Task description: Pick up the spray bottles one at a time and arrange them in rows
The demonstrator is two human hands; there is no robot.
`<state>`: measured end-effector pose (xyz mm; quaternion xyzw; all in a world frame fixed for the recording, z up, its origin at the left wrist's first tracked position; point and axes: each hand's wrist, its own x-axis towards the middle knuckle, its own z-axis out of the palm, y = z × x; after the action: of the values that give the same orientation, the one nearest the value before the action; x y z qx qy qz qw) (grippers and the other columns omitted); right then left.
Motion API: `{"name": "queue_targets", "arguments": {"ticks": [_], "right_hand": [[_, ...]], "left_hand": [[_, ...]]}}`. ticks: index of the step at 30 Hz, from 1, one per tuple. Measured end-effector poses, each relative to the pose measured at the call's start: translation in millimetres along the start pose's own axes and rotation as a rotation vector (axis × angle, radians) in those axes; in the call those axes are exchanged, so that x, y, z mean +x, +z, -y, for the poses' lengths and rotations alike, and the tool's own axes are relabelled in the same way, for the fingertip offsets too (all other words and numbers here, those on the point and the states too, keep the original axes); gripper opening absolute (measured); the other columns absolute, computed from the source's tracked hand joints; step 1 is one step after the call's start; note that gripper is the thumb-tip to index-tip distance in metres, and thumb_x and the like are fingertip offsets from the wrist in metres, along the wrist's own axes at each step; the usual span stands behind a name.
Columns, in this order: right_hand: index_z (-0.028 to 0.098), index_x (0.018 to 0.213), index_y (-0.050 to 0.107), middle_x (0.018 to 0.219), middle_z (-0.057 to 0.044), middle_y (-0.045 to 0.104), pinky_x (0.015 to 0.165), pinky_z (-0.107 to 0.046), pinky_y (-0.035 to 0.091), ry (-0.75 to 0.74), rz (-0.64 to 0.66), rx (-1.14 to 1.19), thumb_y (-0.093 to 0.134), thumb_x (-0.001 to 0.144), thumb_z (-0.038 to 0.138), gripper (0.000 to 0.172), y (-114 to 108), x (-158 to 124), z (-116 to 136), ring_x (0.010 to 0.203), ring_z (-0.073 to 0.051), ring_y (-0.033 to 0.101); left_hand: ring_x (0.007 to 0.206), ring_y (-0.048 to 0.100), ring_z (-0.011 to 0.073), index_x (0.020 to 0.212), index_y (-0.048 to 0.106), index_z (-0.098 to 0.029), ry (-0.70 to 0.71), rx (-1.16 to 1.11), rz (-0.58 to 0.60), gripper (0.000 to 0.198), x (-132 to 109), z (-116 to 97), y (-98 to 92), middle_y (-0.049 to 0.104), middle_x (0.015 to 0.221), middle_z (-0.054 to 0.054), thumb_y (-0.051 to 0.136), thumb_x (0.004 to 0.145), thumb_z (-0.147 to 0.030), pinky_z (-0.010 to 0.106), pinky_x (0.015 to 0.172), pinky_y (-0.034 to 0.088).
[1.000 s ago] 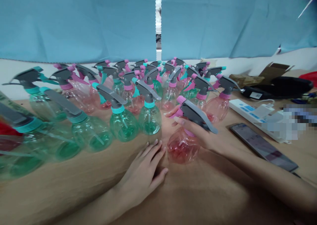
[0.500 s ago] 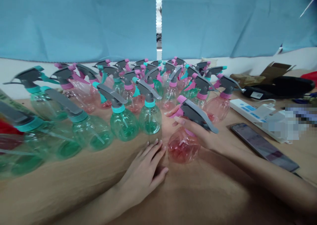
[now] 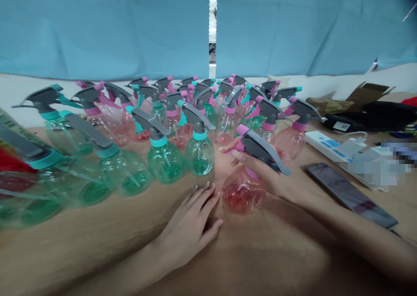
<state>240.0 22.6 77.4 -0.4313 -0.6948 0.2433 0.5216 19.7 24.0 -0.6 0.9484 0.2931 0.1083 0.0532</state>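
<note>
My right hand (image 3: 260,168) is closed around the neck of a pink spray bottle (image 3: 243,194) with a grey and pink trigger head. Its clear pink body rests on the table, and my fingers reach forward by the trigger. To the left of that bottle, my left hand (image 3: 195,222) lies palm down on the wood with its fingers stretched out, holding nothing. Just beyond the left fingertips stand a green spray bottle (image 3: 199,157) with a teal collar and another green spray bottle (image 3: 166,163).
Several green and pink spray bottles crowd the table's back and left side. On the right lie a phone (image 3: 352,194), a white power strip (image 3: 339,150) with a plug in it, and an open cardboard box (image 3: 368,94). A blue curtain (image 3: 114,31) hangs behind.
The whole view has shifted slightly, so things appear a little further right. Both hands and the pink spray bottle keep nearly the same positions relative to each other.
</note>
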Motion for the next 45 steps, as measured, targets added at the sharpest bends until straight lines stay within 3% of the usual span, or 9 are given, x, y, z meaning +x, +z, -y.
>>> {"name": "queue_targets", "arguments": {"ticks": [17,22,31,41,45], "right_hand": [[0.025,0.074,0.059,0.070,0.000,0.058,0.060,-0.031,0.046,0.014,-0.012,-0.098,0.056,0.087,0.047,0.026,1,1,3,0.067,-0.017,0.057],[0.024,0.084,0.062,0.070,0.001,0.060,0.062,-0.031,0.048,0.016,-0.070,-0.080,0.056,0.088,0.046,0.023,1,-1,-7,0.067,-0.016,0.059],[0.022,0.079,0.061,0.071,0.001,0.061,0.061,-0.031,0.048,0.008,-0.057,-0.005,0.057,0.088,0.045,0.025,2,0,-11,0.064,-0.015,0.059],[0.024,0.094,0.060,0.080,0.001,0.063,0.078,-0.033,0.049,0.119,0.003,0.053,0.059,0.087,0.035,0.014,1,1,9,0.077,-0.017,0.061],[0.023,0.099,0.060,0.083,0.000,0.065,0.078,-0.032,0.050,0.127,-0.006,0.067,0.060,0.086,0.034,0.018,2,0,8,0.077,-0.017,0.061]], "left_hand": [[0.136,0.036,0.0273,0.140,0.042,-0.014,0.000,-0.004,-0.014,0.050,0,2,2.7,0.041,0.148,0.013,0.046,0.097,-0.038,0.046,0.109,0.033],[0.137,0.035,0.0266,0.140,0.042,-0.013,0.000,0.010,-0.010,0.051,0,2,2.6,0.040,0.148,0.012,0.047,0.096,-0.039,0.045,0.111,0.031],[0.137,0.035,0.0274,0.140,0.042,-0.012,-0.005,-0.009,-0.013,0.052,0,3,2.6,0.041,0.148,0.013,0.048,0.096,-0.039,0.046,0.110,0.032],[0.136,0.035,0.0273,0.138,0.043,-0.012,0.014,0.013,-0.010,0.050,0,1,0.6,0.041,0.147,0.013,0.049,0.096,-0.038,0.046,0.110,0.032],[0.136,0.036,0.0272,0.138,0.045,-0.015,0.023,0.007,-0.003,0.048,-1,2,0.9,0.042,0.147,0.011,0.049,0.096,-0.039,0.046,0.109,0.032]]}}
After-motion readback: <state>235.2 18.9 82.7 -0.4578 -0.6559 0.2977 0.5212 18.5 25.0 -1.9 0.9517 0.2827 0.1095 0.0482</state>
